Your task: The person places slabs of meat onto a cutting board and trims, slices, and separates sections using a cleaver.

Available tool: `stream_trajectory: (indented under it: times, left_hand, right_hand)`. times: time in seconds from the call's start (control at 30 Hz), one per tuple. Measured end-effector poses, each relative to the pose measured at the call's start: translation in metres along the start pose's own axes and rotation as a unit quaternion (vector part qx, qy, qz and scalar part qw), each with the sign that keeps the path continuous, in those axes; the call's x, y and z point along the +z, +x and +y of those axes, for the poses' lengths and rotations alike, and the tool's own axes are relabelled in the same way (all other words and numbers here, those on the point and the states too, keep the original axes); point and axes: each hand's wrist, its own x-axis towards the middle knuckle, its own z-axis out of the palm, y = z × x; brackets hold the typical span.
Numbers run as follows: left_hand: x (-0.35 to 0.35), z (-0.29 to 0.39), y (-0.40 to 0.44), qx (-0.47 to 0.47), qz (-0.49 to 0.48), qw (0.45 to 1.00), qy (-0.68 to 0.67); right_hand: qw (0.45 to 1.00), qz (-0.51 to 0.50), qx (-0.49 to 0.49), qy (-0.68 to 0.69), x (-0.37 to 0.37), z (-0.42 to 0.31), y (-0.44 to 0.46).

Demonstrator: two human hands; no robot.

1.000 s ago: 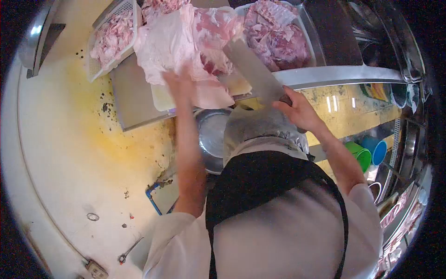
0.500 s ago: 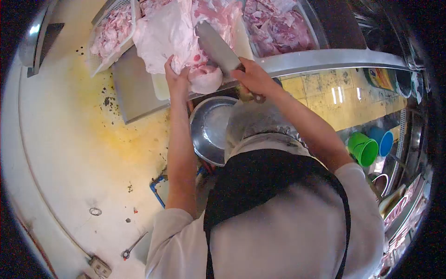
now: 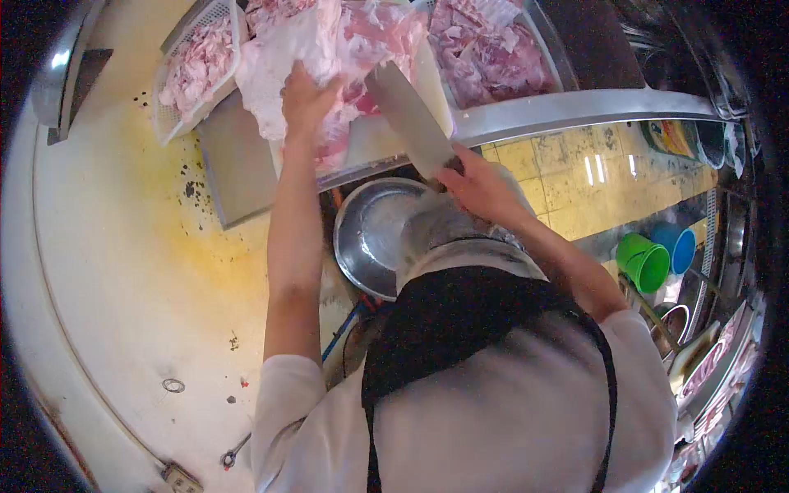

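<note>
the large piece of meat (image 3: 267, 70) lies on the pale cutting board (image 3: 434, 89) on the metal tabletop (image 3: 237, 160), ahead of the person, and is the landmark for the rest.

the left hand (image 3: 306, 103) is over the near part of that meat, palm down and partly open, with the thumb spread away from the fingers. it looks laid on the surface, though whether the fingertips press or grip cannot be told. the right hand (image 3: 478, 185) is closed around the handle of a broad knife (image 3: 411, 123), to the near right of the meat. the blade points up and left, its tip close to the meat's right part; whether it touches is unclear.

the step in hand seems to be steadying or arranging the meat with the knife held ready. a cut from this pose would call for a firm left hold, fingers away from the edge, and a settled blade.

left of the meat is a white basket (image 3: 241, 29) of small meat pieces (image 3: 197, 70); right of it, a tray (image 3: 559, 79) with darker meat (image 3: 485, 57). a metal basin (image 3: 362, 238) sits below its near side.
</note>
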Motion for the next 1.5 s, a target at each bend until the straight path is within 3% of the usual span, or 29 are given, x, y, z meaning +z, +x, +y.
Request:
stream_trajectory:
  times: [0.03,0.17,0.27,0.37,0.4,0.47,0.53,0.63,0.73,0.83,0.93,1.0,1.1,1.23,1.3,1.5]
  left_hand:
    - [0.01,0.0,0.0,0.093,0.078,0.981,0.153]
    - [-0.004,-0.005,0.008,-0.012,-0.001,1.0,-0.023]
    - [0.006,-0.025,0.017,-0.014,0.005,0.99,-0.138]
    - [0.016,-0.051,0.019,-0.035,-0.013,0.964,-0.264]
    - [0.019,-0.059,0.025,-0.033,-0.017,0.951,-0.308]
    - [0.017,-0.058,0.041,-0.066,-0.042,0.912,-0.402]
    - [0.004,-0.051,0.042,-0.146,-0.096,0.855,-0.488]
    - [0.016,-0.071,0.058,-0.166,-0.095,0.853,-0.486]
    - [0.012,-0.068,0.055,-0.194,-0.111,0.833,-0.505]
    - [0.008,-0.058,0.053,-0.234,-0.079,0.852,-0.462]
    - [0.001,-0.063,0.054,-0.176,-0.158,0.804,-0.545]
    - [0.016,-0.091,0.069,-0.169,-0.142,0.854,-0.472]
    - [0.002,-0.096,0.093,-0.118,-0.161,0.906,-0.373]
    - [-0.007,-0.083,0.098,-0.091,-0.156,0.933,-0.312]
    - [-0.01,-0.077,0.091,-0.135,-0.167,0.909,-0.357]
    - [-0.014,-0.063,0.08,-0.178,-0.155,0.863,-0.447]
  right_hand:
    - [0.999,-0.01,0.016,0.04,0.009,0.005,0.011]
    - [0.985,0.016,-0.045,0.164,0.035,0.0,0.072]
    - [0.994,0.026,-0.032,0.098,0.041,-0.017,0.128]
    - [0.955,0.186,-0.212,-0.094,0.088,0.024,0.139]
    - [0.963,0.153,-0.2,-0.095,0.089,0.026,0.117]
    - [0.994,0.05,-0.08,-0.058,0.067,0.011,0.077]
    - [0.983,-0.099,0.153,0.029,0.022,-0.047,0.052]
    - [0.994,-0.049,0.042,0.085,0.021,-0.052,0.077]
    - [0.994,-0.022,0.034,0.103,0.03,-0.052,0.137]
    - [0.997,0.022,0.025,0.063,0.057,-0.058,0.14]
    - [0.99,0.063,-0.103,-0.071,0.081,-0.01,0.108]
    - [0.99,0.012,-0.107,-0.089,0.076,0.002,0.075]
    - [0.987,-0.131,0.08,-0.042,0.042,-0.032,0.051]
    - [0.999,-0.022,0.009,0.025,0.029,-0.046,0.074]
    - [0.99,0.029,0.012,0.135,0.037,-0.053,0.113]
    - [0.978,0.087,-0.044,0.186,0.057,-0.048,0.193]
